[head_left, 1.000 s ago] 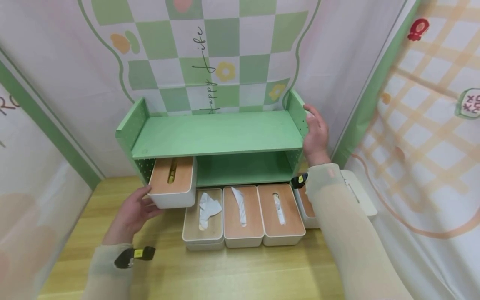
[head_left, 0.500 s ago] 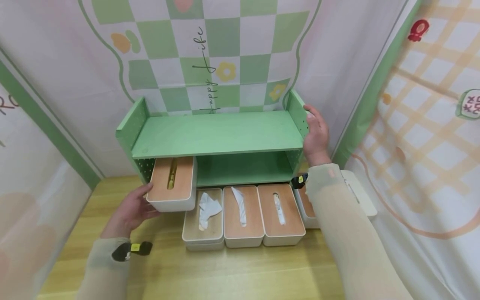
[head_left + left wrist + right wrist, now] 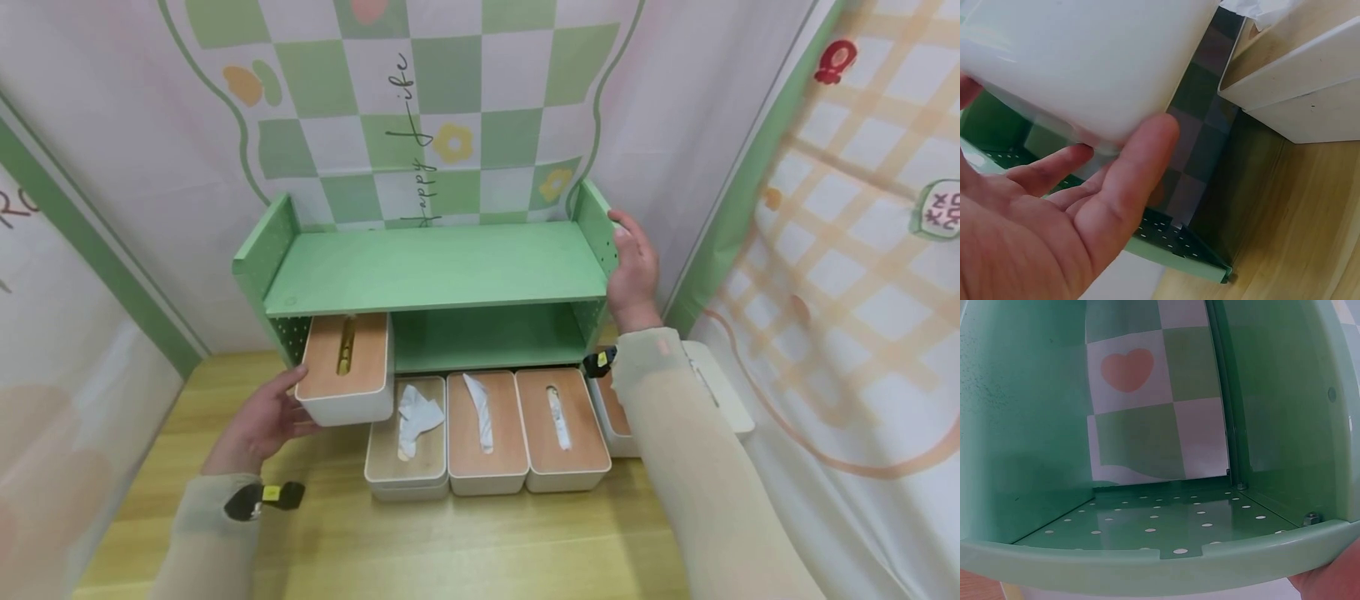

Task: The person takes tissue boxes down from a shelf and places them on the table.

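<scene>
A white tissue box with a wood-coloured lid [image 3: 363,408] sits at the left end of the green shelf's [image 3: 442,267] lower compartment, its front part sticking out past the edge. Something yellowish shows in its slot. My left hand [image 3: 266,417] holds the box's front left corner; in the left wrist view the thumb presses the white wall [image 3: 1091,69] and fingers reach beneath it. On the other side, my right hand [image 3: 633,275] grips the shelf's right side panel near its top. In the right wrist view that hand [image 3: 1335,575] shows only at the lower right corner.
Three similar tissue boxes, one with a pale lid [image 3: 386,442] and two with darker lids [image 3: 465,425], stand side by side before the shelf. Another box [image 3: 615,408] and a white item [image 3: 716,387] are partly behind my right forearm. Patterned cloth [image 3: 517,75] hangs behind.
The tissue box in my left hand has slid slightly out of the shelf, toward me, and the left hand moved with it. My right hand has stayed on the panel.
</scene>
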`<control>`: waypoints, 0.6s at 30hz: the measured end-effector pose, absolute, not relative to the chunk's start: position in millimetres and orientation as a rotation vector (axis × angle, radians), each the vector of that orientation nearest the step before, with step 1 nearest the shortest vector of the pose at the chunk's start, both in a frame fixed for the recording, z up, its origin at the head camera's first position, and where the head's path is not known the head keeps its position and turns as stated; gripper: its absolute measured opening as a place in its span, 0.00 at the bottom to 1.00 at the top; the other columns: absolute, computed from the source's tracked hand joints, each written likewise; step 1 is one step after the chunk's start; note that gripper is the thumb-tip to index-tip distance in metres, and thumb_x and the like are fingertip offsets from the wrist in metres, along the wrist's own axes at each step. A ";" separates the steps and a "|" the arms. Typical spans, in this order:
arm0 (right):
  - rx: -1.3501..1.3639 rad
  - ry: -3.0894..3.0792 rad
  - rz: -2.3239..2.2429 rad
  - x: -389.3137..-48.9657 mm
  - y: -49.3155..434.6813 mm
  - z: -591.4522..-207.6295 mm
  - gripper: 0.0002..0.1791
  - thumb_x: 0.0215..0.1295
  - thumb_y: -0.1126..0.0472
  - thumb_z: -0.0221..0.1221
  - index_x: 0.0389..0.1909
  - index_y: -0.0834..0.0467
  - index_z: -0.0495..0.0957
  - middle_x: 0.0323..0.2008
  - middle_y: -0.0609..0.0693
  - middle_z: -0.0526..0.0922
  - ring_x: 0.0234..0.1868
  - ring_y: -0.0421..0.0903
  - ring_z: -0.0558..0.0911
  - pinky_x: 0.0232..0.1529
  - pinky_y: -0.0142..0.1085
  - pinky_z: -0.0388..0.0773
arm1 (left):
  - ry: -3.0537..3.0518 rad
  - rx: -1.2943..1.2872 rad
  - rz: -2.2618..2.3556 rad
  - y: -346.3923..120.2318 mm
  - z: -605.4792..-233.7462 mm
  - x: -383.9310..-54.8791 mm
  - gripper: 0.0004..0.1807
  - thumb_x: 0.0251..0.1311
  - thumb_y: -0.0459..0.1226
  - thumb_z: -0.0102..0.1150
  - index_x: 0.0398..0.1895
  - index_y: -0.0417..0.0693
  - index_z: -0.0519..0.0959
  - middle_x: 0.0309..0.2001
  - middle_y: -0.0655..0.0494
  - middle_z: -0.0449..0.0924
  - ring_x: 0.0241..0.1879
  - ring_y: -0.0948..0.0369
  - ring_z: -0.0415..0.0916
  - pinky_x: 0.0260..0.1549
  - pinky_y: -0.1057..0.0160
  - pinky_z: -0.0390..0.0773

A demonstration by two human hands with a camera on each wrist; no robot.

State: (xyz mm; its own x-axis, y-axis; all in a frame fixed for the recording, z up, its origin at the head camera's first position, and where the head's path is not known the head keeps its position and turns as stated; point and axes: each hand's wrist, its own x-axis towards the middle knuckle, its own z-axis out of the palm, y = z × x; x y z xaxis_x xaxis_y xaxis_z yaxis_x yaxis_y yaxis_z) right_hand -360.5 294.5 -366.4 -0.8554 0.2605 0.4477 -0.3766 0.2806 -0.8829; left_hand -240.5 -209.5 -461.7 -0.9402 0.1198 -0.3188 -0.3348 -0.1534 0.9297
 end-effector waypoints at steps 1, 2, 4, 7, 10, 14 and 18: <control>0.103 -2.040 1.615 -360.8 294.6 -366.6 0.25 0.78 0.44 0.40 0.70 0.43 0.71 0.72 0.38 0.63 0.68 0.40 0.61 0.68 0.44 0.56 | 1.822 -0.246 2.164 -209.6 -461.7 -240.6 0.50 0.71 0.57 0.51 0.79 0.42 0.36 0.45 0.47 0.82 0.42 0.50 0.82 0.50 0.40 0.76; 0.102 -2.042 1.615 -361.1 294.7 -366.7 0.25 0.78 0.44 0.40 0.70 0.43 0.70 0.72 0.38 0.63 0.68 0.39 0.61 0.68 0.44 0.55 | 1.831 -0.260 2.164 -209.7 -462.1 -240.8 0.50 0.70 0.58 0.51 0.80 0.43 0.37 0.44 0.48 0.83 0.42 0.51 0.83 0.49 0.40 0.77; 0.105 -2.044 1.618 -361.5 295.1 -367.1 0.25 0.78 0.44 0.40 0.70 0.43 0.70 0.72 0.38 0.62 0.68 0.39 0.60 0.68 0.44 0.55 | 1.850 -0.285 2.156 -210.2 -462.7 -240.5 0.50 0.69 0.58 0.52 0.80 0.42 0.39 0.44 0.48 0.83 0.41 0.51 0.83 0.48 0.41 0.78; 0.111 -2.047 1.616 -360.6 294.8 -366.9 0.26 0.78 0.43 0.39 0.70 0.42 0.70 0.73 0.39 0.61 0.69 0.39 0.60 0.69 0.44 0.54 | 1.889 -0.291 2.131 -211.4 -463.6 -238.8 0.50 0.69 0.59 0.52 0.79 0.41 0.41 0.48 0.44 0.83 0.42 0.52 0.83 0.47 0.42 0.79; 0.109 -2.046 1.621 -358.7 294.2 -366.4 0.25 0.78 0.42 0.40 0.70 0.41 0.70 0.73 0.39 0.61 0.68 0.40 0.61 0.68 0.45 0.54 | 1.919 -0.273 2.114 -213.1 -464.6 -235.1 0.49 0.70 0.59 0.50 0.79 0.38 0.43 0.53 0.39 0.81 0.42 0.52 0.83 0.45 0.43 0.80; 0.088 -2.057 1.620 -356.6 293.6 -365.6 0.25 0.77 0.41 0.40 0.69 0.39 0.71 0.72 0.36 0.62 0.67 0.41 0.62 0.67 0.45 0.55 | 1.939 -0.254 2.104 -215.7 -465.1 -228.3 0.48 0.70 0.59 0.50 0.78 0.36 0.45 0.53 0.41 0.81 0.42 0.52 0.84 0.43 0.43 0.81; 0.083 -2.061 1.620 -356.3 293.7 -365.3 0.25 0.77 0.40 0.40 0.69 0.38 0.71 0.71 0.36 0.63 0.68 0.41 0.61 0.68 0.45 0.56 | 1.932 -0.229 2.108 -218.4 -465.8 -221.6 0.46 0.72 0.57 0.49 0.77 0.35 0.46 0.47 0.47 0.85 0.41 0.52 0.84 0.44 0.42 0.80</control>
